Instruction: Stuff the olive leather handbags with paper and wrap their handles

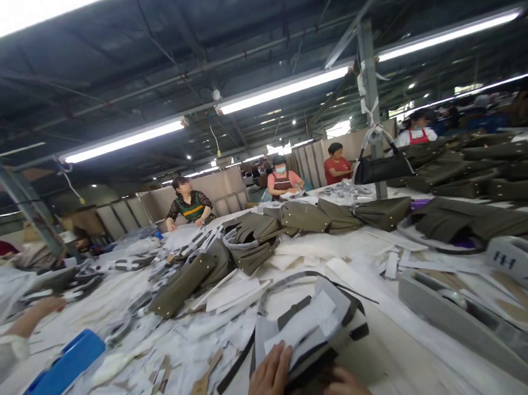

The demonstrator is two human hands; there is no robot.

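A dark olive handbag (354, 317), partly covered with white paper (309, 320), lies tilted on the table just ahead of me. Its grey-wrapped handle (291, 277) arches up at the back, and a dark strap (236, 363) trails off to the left. My left hand (271, 377) grips the bag's near left side, fingers on the paper and thumb out of sight. At the bag's shadowed near edge is my right hand (347, 388), its fingers curled; their tips are partly hidden and the frame cuts off the hand.
Several olive bags (305, 217) lie across the table behind. Paper scraps (136, 378) litter the left, beside a blue tape dispenser (55, 377). A grey dispenser (469, 328) stands right. Another person's arm (25, 325) reaches in from the left. Several co-workers work at the far side, near a post (371, 95).
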